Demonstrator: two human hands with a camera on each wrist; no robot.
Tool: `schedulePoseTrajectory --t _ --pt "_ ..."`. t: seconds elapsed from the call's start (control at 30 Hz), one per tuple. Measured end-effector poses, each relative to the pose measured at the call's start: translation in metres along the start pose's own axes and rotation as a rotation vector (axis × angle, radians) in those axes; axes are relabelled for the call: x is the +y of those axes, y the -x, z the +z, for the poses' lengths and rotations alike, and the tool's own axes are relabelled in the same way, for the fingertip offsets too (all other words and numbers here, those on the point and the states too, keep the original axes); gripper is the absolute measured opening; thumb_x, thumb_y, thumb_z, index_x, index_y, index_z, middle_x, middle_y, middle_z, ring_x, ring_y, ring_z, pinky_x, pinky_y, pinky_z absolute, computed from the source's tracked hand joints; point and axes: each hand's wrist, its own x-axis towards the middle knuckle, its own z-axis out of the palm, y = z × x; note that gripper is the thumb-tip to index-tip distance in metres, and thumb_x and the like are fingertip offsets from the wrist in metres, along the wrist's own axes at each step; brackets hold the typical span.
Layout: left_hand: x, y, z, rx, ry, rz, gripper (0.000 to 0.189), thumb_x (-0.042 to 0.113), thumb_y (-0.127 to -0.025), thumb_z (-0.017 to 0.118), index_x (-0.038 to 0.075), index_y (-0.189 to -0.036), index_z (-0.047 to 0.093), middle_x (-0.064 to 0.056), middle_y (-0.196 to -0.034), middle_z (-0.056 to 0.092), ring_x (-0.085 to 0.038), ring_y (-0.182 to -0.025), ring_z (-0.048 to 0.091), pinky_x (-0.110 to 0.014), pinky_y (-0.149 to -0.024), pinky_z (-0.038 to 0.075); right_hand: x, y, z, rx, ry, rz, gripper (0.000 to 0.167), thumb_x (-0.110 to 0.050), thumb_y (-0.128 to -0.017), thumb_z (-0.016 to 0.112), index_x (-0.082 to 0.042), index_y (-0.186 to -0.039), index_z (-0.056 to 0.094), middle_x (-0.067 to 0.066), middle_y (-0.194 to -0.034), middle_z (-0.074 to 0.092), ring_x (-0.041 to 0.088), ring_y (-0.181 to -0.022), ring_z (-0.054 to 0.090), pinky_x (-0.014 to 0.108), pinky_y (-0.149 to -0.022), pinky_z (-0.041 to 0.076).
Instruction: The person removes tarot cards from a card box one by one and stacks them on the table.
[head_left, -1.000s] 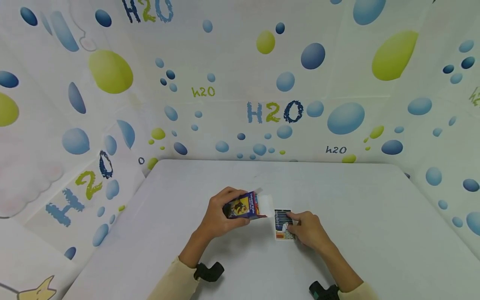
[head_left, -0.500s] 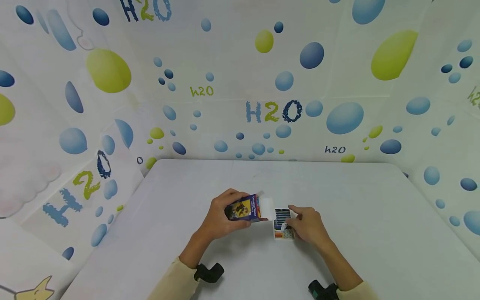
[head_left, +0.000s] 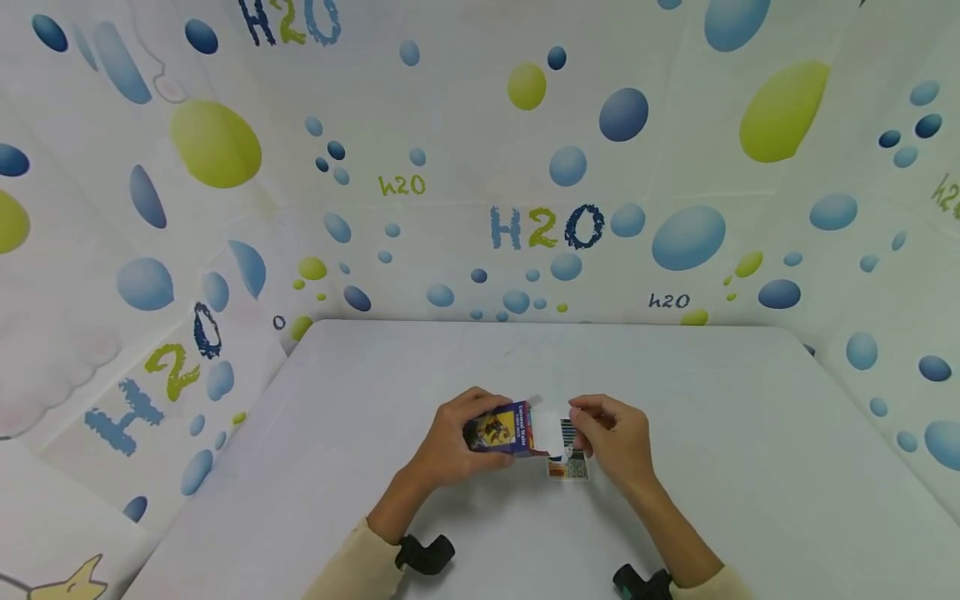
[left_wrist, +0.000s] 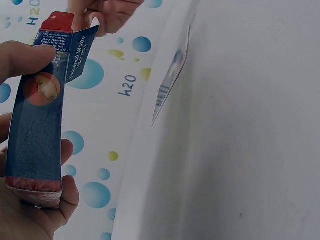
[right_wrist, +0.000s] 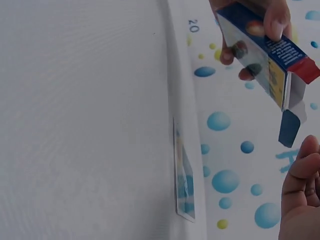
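Note:
My left hand [head_left: 459,437] grips a blue tarot card box [head_left: 498,427] just above the table, with fingers and thumb around its sides. "Universal Waite" is printed on the open end flap [left_wrist: 83,52] in the left wrist view. From the head, the flap's white inside faces up, pointing right. Close by that flap is my right hand [head_left: 617,437], its fingers loosely bent; in the right wrist view its fingers [right_wrist: 302,172] stand apart from the flap and show nothing between them. A printed card [head_left: 567,467] lies on the table beneath, partly covered by the flap and right fingers.
The white table [head_left: 360,392] reaches back to a wall covering [head_left: 450,108] with blue and green bubbles and "H2O" lettering. A black wrist device [head_left: 425,554] sits on the left wrist, another [head_left: 641,582] on the right.
My left hand has moved the box slightly right and nearer, so its flap overlaps the card more. The right hand has lifted off the card and come up beside the flap.

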Motion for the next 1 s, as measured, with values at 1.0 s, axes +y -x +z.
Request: schedulePoseTrajectory --t 1.0 --pt "0.012 -0.002 0.019 -0.053 0.038 0.109 0.067 0.023 -0.068 0.089 0.02 -0.13 0.066 0.007 -0.119 0.061 -0.013 -0.104 0.059 -0.031 -0.088 0.054 -0.018 0.011 0.017 -0.177 0.015 0.108 0.031 0.011 -0.084 0.069 -0.009 -0.107 0.062 0.01 -0.082 0.057 0.014 -0.057 0.054 0.021 -0.048 0.046"
